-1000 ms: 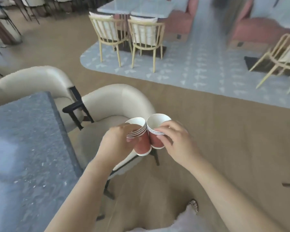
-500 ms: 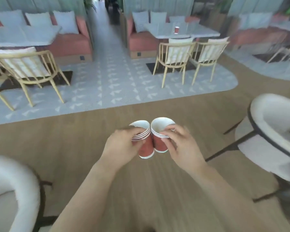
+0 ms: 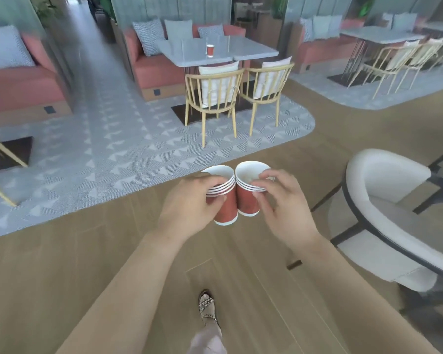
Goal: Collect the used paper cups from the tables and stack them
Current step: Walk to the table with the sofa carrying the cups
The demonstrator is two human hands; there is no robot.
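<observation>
Head view, left hand (image 3: 187, 204) gripping left cup stack (image 3: 226, 210), right hand (image 3: 284, 210) pinching right stack (image 3: 246, 203)

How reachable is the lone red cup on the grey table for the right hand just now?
Probably not reachable yet. The right hand grips its own cups, and the lone cup stands on the table far off, behind two wooden chairs. Walking closer comes first.
</observation>
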